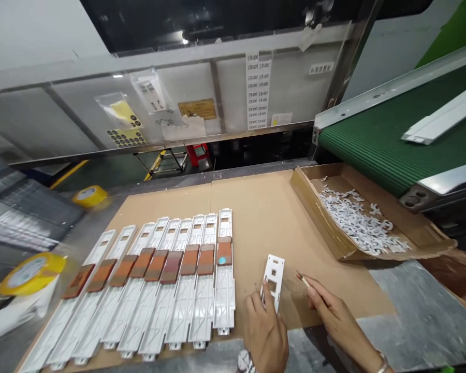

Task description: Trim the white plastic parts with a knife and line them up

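Note:
My left hand [266,331] rests over the lower end of a small white plate [278,267] with square cutouts. Its index finger lies stretched on the plate, and the other fingers are curled around the lower end, which is partly hidden. To the right, my right hand [334,316] pinches a thin, pointed tool [305,281] between thumb and fingers, its tip apart from the plate. Left of both hands lies a row of several long white ribbed strips [224,290], crossed by reddish-brown blocks [205,259]. One block carries a round blue sticker.
Many small white pieces [357,220] fill an open cardboard box [318,223] at the right. Behind it runs a green conveyor [392,150] bearing a white part [442,116]. Yellow tape rolls [33,273] stand at the left. Cardboard sheeting [256,217] covers the metal table [423,311].

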Tool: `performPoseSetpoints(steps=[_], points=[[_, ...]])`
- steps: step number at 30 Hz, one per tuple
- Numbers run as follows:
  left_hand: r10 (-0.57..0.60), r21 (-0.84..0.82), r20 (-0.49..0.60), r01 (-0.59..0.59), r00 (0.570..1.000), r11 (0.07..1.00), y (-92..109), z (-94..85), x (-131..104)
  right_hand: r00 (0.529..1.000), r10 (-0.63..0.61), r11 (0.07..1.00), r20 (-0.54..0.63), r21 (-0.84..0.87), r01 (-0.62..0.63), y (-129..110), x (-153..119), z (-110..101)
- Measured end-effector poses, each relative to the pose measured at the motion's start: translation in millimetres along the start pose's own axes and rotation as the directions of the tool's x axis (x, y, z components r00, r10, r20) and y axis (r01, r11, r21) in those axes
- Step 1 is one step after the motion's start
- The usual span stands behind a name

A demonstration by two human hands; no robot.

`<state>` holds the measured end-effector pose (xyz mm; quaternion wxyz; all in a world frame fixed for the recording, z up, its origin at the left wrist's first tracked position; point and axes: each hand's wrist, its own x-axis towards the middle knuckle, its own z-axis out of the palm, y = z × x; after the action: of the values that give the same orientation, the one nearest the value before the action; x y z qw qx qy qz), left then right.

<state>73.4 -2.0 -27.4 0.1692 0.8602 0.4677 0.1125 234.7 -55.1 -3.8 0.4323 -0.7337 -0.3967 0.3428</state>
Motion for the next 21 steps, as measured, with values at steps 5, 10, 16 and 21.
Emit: performPoseSetpoints(steps=[5,10,16,21], points=[[-0.065,0.056,-0.074,0.069,0.995,0.996,5,20.5,0,0.999,-0.036,0.993,0.023,-0.110,0.038,19,8,9],[-0.117,0.057,-0.061,0.121,0.991,0.991,6,27.2,-5,0.983,-0.169,0.934,0.077,-0.306,0.184,24,13,11],[-0.036,0.165,-0.055,0.045,0.998,0.985,-4,30.2,-7,0.924,-0.343,0.713,0.169,-0.593,0.374,9,21,14],[-0.089,0.147,-0.160,0.113,0.983,0.983,-12,42.0,-15,0.882,-0.423,0.527,0.205,-0.736,0.424,1,29,17]])
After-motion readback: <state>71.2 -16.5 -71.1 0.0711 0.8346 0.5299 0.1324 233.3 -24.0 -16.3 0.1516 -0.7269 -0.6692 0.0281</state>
